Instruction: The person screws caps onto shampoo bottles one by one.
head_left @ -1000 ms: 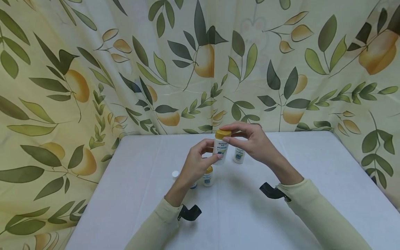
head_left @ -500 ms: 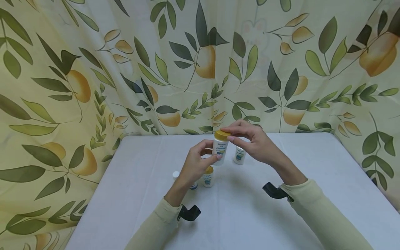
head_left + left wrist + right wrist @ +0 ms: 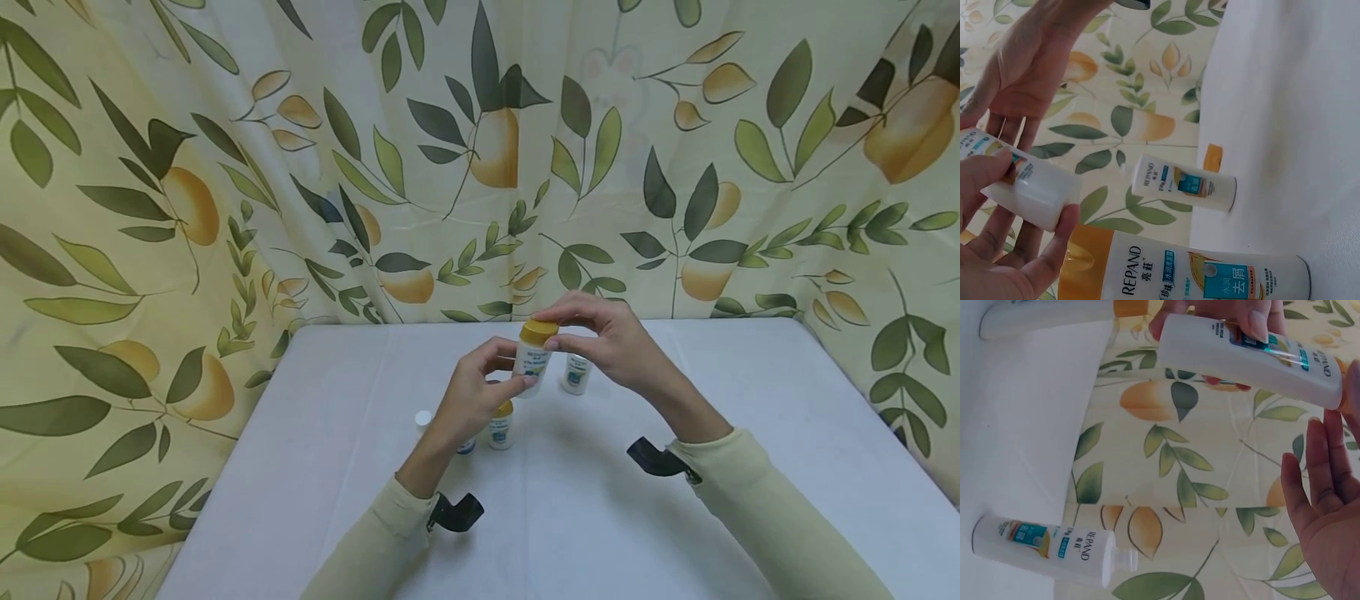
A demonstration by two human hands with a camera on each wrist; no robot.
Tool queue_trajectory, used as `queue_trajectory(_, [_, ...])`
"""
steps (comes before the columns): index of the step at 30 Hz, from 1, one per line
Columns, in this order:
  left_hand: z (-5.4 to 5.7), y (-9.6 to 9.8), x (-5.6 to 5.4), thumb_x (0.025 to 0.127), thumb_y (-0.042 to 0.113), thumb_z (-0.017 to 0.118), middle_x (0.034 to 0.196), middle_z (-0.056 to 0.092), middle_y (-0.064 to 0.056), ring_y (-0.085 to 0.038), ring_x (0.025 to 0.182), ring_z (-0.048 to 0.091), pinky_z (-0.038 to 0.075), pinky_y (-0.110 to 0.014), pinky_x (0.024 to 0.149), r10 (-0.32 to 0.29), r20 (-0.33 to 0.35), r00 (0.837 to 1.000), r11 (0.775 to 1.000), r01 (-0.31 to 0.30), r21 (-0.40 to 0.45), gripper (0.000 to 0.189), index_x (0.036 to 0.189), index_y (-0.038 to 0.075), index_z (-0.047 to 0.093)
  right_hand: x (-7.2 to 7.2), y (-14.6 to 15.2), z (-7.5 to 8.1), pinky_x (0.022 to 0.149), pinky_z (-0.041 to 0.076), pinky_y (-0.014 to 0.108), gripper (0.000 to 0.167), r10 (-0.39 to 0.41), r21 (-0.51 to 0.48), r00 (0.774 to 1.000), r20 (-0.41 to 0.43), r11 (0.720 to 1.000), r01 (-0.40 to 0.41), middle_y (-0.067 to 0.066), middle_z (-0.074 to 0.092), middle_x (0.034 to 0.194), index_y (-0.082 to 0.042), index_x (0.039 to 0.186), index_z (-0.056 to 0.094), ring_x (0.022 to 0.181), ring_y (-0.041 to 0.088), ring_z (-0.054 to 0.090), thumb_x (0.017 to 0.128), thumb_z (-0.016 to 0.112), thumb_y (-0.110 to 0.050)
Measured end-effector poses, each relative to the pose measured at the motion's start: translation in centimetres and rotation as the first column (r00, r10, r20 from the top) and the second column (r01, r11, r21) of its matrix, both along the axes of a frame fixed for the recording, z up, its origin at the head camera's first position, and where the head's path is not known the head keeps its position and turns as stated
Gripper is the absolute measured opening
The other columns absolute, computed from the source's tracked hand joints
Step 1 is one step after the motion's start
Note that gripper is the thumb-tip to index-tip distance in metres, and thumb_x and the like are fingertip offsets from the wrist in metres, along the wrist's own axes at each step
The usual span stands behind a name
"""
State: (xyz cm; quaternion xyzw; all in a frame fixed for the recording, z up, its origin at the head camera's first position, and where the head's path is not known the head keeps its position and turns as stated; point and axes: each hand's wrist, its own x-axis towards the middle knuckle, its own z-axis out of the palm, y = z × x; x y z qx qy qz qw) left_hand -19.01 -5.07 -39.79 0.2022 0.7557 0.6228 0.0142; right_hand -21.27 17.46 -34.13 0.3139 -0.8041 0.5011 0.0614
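Raised above the table, a white shampoo bottle [image 3: 529, 365] with a yellow cap [image 3: 538, 332] leans slightly to the right. My left hand [image 3: 468, 392] grips its body between thumb and fingers. The thumb and fingers of my right hand [image 3: 611, 337] pinch the cap at the top. Behind my right hand stands an uncapped bottle [image 3: 1047, 550] with a bare neck [image 3: 1125, 559]. A small orange cap [image 3: 1213, 158] shows beside that bottle in the left wrist view. Nearer me, a yellow-capped bottle [image 3: 500, 432] stands upright below the held one.
Partly hidden by my left wrist are a white top [image 3: 423, 419] and a blue-edged base [image 3: 466, 447]; I cannot tell whether they belong together. The table has a white cover [image 3: 315, 467]. A leaf-and-fruit patterned curtain [image 3: 442, 125] hangs behind and to the left.
The held bottle has shifted and tilted slightly to the right. My right fingers have changed their place on the cap, moving a little right, then back. The standing bottles stay put.
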Motion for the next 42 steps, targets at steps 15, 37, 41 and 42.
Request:
queue_trajectory(15, [-0.1, -0.1, 0.1, 0.092, 0.015, 0.076, 0.129, 0.063, 0.002, -0.022, 0.113, 0.062, 0.056, -0.040, 0.095, 0.017, -0.007, 1.000, 1.000, -0.017, -0.014, 0.034, 0.124, 0.017, 0.065, -0.1, 0.3, -0.2, 0.104, 0.049, 0.023, 0.034, 0.000, -0.018, 1.000, -0.002, 1.000, 0.000, 0.000, 0.068, 0.114, -0.011, 0.123, 0.072, 0.106, 0.015, 0.062, 0.089, 0.077, -0.006])
queue_trajectory(37, [-0.3, 0.3, 0.3, 0.091, 0.011, 0.078, 0.126, 0.063, 0.001, -0.023, 0.112, 0.063, 0.058, -0.039, 0.090, 0.025, -0.025, 0.999, 1.000, -0.025, 0.012, 0.032, 0.120, 0.016, 0.065, 0.0, -0.6, -1.0, 0.104, 0.051, 0.033, 0.036, -0.065, -0.061, 0.998, 0.025, 0.996, 0.067, 0.000, 0.069, 0.116, -0.010, 0.122, 0.072, 0.105, 0.015, 0.066, 0.087, 0.080, -0.008])
queue_trajectory(41, [-0.3, 0.2, 0.2, 0.090, 0.010, 0.078, 0.127, 0.063, 0.001, -0.023, 0.113, 0.063, 0.059, -0.038, 0.090, 0.031, -0.027, 0.999, 1.000, -0.030, 0.006, 0.033, 0.120, 0.016, 0.065, -0.1, -0.4, -0.9, 0.104, 0.051, 0.037, 0.034, -0.072, -0.061, 0.997, 0.025, 0.995, 0.074, 0.000, 0.070, 0.113, -0.010, 0.120, 0.073, 0.104, 0.016, 0.066, 0.087, 0.079, -0.009])
queue_trajectory(42, [-0.3, 0.2, 0.2, 0.090, 0.009, 0.077, 0.128, 0.063, 0.001, -0.023, 0.113, 0.063, 0.059, -0.038, 0.090, 0.030, -0.027, 0.999, 1.000, -0.029, 0.007, 0.033, 0.120, 0.016, 0.065, -0.1, -0.4, -0.8, 0.105, 0.051, 0.039, 0.033, -0.073, -0.057, 0.997, 0.025, 0.996, 0.074, 0.000, 0.070, 0.113, -0.010, 0.120, 0.073, 0.104, 0.016, 0.066, 0.087, 0.079, -0.010])
